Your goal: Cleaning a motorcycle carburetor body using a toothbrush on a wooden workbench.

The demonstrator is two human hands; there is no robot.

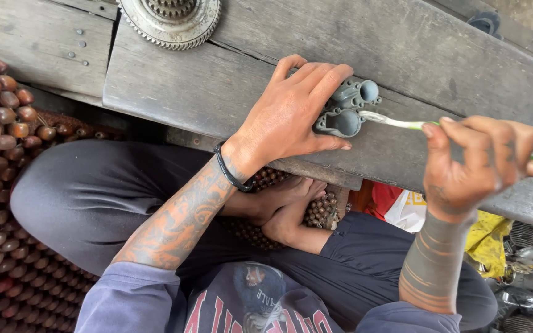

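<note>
The toothed steel gear wheel (pixel 171 21) is cut by the top edge — the grey metal engine parts (pixel 525 277) run past the right edge.

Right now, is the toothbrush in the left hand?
No, the right hand holds the toothbrush, while the left hand presses the grey metal part against the wooden bench.

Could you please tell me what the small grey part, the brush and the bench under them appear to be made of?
The grey part under the left hand looks like cast metal: dull, matte, with round bores. The brush in the right hand seems plastic, its handle white and green. The bench is weathered, grey-stained wood with visible grain.
</note>
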